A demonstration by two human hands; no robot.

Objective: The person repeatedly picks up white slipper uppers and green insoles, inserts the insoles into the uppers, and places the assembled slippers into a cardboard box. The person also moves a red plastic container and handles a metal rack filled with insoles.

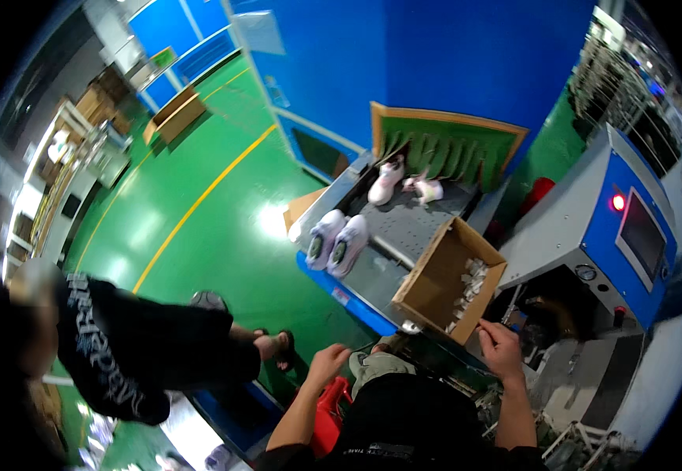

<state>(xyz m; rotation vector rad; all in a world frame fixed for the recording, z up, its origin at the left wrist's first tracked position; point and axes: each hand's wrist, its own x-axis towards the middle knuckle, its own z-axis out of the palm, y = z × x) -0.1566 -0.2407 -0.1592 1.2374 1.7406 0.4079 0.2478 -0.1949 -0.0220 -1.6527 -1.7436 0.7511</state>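
My left hand (330, 365) is closed in front of my body, left of the cardboard box. What its curled fingers hold, if anything, is too small to make out. My right hand (500, 350) is closed too, its fingertips at the near right rim of the open cardboard box (437, 284). Whether they pinch the rim or something small cannot be told. White scraps (470, 292) lie inside the box. Beyond it, a pair of pale lavender sneakers (336, 242) stands on the conveyor's end, and two whitish shoes (387, 181) (427, 191) rest farther up the belt.
Green strips hang across the blue machine's opening (443, 153). At right stands a grey and blue machine (592, 228) with a screen and a lit red lamp. A person in dark clothes (144, 345) is at my left. A cardboard carton (177, 115) sits on the green floor.
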